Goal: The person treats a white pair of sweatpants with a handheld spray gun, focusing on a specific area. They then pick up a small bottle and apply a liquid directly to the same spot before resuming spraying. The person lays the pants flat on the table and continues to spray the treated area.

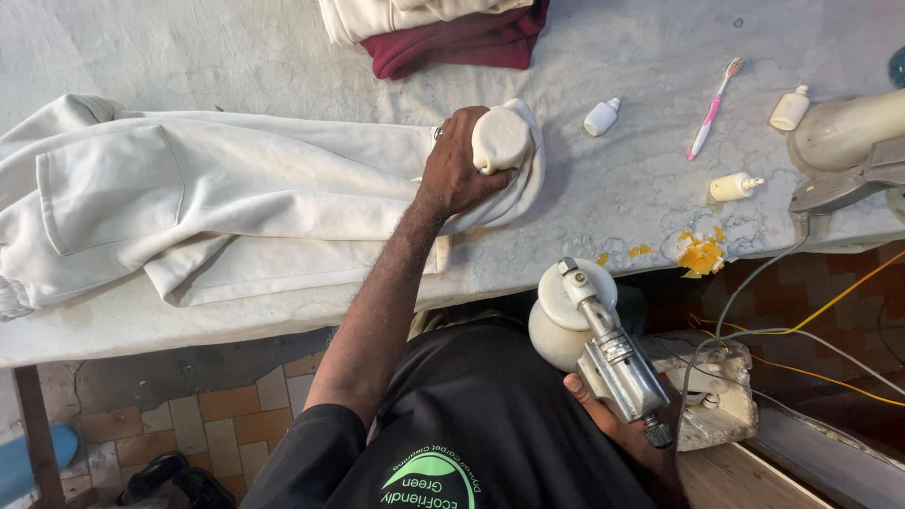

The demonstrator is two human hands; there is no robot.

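Table [236, 57] took up most of the view, pale cloth cover, stained. White garment [189, 203] lay across its left half, one end pulled toward centre. Folded stack [443, 33] sat at the far edge, cream over maroon.

My left hand [455, 170] was clenched tight, bunching the garment end over a rounded white form [501, 141], just right of table centre. Right hand [627, 424] was wrapped around a metal spray gun [613, 353], held low, off the near edge, nozzle end up against a white jar [566, 316]. I couldn't tell whether a finger was on the trigger.

Hoses and cables [801, 330] ran right from the gun area. Fixed arm [848, 151] came in from the right edge.

Small stuff on the right: three dropper bottles [600, 117], [790, 106], [733, 186], pink toothbrush [714, 106], yellow residue [699, 254] at the near edge.

Risks as I read it:
- Gun swung up, hose could snag the table edge or the jar.
- Garment trailing near the yellow residue could pick up a fresh stain.
- Loose grip on the form would let the fabric slip and wrinkle.
- Bottles sit within sleeve reach, easy to knock over.
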